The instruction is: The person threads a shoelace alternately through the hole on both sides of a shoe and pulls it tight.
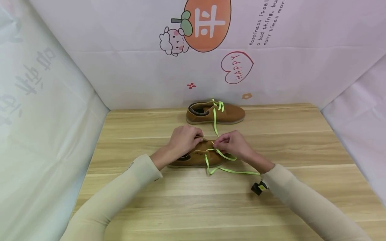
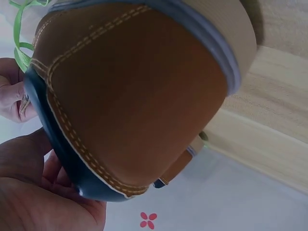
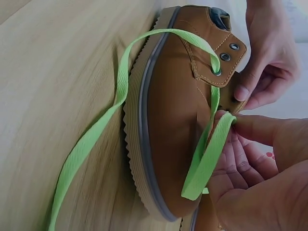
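A brown shoe [image 1: 196,162] lies on the wooden table, toe to the right, with a neon green lace [image 3: 120,91] threaded through an eyelet of its near flap. My left hand [image 1: 184,139] reaches over the shoe. Its thumb and fingers pinch the brown flap [image 3: 234,91] on the shoe's far side, as the right wrist view shows. Over the front of the shoe, my right hand [image 1: 232,144] pinches the other stretch of lace between thumb and fingertips, and a loop hangs below. The left wrist view is mostly filled by the shoe's heel [image 2: 134,96].
Behind stands a second brown shoe [image 1: 232,113], also with a green lace, one end trailing toward the near shoe. A printed white cloth [image 1: 144,77] rises at the back edge of the wooden table [image 1: 169,207]. A small black device [image 1: 257,188] hangs at the right sleeve.
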The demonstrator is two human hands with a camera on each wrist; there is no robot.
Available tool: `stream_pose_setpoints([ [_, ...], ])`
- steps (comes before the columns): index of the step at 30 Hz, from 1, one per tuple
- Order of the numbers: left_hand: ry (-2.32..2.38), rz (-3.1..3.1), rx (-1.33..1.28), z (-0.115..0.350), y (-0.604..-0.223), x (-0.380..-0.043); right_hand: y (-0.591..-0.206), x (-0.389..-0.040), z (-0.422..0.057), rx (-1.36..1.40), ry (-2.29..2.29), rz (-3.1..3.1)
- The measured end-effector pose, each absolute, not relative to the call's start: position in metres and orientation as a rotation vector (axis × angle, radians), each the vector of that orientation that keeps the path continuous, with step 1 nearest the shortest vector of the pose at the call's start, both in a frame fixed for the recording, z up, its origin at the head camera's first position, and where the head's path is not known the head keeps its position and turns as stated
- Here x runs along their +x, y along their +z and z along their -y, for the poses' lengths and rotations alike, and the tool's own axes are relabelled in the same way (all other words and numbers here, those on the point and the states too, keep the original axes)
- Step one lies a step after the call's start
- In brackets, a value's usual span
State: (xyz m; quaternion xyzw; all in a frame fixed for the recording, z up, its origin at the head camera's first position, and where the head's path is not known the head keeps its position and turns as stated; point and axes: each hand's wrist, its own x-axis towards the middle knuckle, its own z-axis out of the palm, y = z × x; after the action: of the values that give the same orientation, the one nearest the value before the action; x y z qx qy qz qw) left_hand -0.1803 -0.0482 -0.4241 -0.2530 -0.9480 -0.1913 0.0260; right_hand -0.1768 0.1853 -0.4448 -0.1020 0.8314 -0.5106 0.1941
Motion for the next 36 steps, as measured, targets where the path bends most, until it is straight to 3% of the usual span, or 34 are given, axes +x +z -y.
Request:
stream_pose_setpoints([
  [36,-0.854,3.155,-0.517,0.050,-0.420,-0.206,-0.450,-0.187,-0.153,-0.122,-1.480,-2.379],
])
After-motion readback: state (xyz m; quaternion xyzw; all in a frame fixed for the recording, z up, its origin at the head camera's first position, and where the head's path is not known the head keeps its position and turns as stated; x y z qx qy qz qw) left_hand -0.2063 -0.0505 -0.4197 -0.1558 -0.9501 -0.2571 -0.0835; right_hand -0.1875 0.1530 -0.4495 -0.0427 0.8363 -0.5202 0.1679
